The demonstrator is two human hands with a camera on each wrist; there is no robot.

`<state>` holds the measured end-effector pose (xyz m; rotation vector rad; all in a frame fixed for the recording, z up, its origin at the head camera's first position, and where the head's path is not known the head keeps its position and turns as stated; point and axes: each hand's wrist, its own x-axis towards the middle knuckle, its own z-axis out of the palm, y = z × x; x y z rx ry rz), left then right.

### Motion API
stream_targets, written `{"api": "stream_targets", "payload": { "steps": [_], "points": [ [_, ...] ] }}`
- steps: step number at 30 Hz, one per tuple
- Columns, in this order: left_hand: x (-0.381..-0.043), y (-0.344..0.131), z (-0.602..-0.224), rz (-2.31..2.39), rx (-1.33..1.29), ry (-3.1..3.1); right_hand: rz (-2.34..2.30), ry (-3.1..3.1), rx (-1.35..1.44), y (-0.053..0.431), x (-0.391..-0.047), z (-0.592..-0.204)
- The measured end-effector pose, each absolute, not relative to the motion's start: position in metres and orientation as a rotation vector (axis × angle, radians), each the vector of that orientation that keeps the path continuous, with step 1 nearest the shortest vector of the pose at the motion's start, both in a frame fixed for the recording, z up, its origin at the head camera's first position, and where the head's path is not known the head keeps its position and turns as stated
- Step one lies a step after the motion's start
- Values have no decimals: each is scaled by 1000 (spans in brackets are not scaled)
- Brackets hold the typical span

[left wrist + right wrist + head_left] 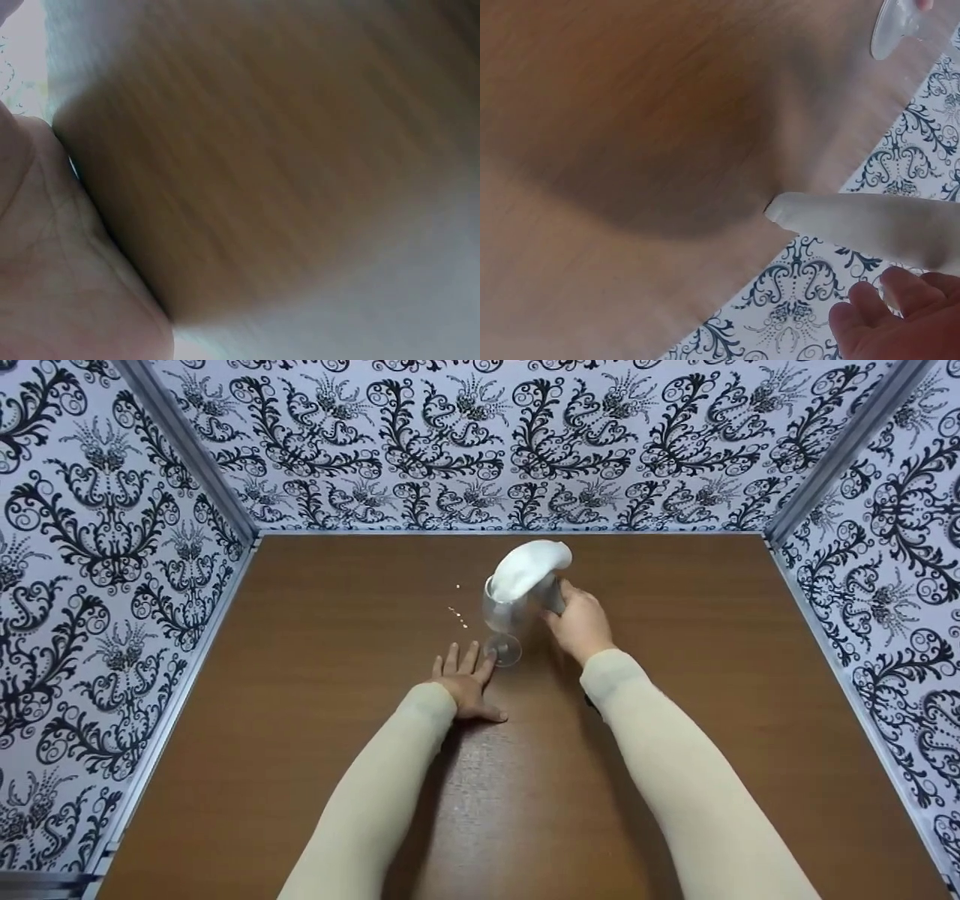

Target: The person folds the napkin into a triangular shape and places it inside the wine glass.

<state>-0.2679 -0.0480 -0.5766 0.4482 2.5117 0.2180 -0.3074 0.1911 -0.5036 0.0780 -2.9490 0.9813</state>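
Observation:
A clear stemmed glass stands near the middle of the table, its foot also showing in the right wrist view. My left hand lies flat with fingers spread, the index fingertip at the glass's foot. In the left wrist view the palm is close to the wood. My right hand holds a white, scoop-shaped thing by its greyish handle. This thing tilts over the glass's mouth and partly hides the rim. Its pale tapered end shows beside my right fingers.
Several small pale specks are scattered on the brown wooden table, left of the glass. Patterned walls stand at the back and both sides, with grey metal strips along the table's edges.

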Motion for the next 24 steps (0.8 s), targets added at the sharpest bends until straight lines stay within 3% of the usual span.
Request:
{"api": "stream_targets", "payload": {
  "steps": [11,24],
  "points": [
    [-269,-46,-576,205,443,2496,1027,-2761,63,182,-319,-508],
    [-268,-47,-575,206,442,2520,893,-2750,-41,180,-307,-504]
  ]
}}
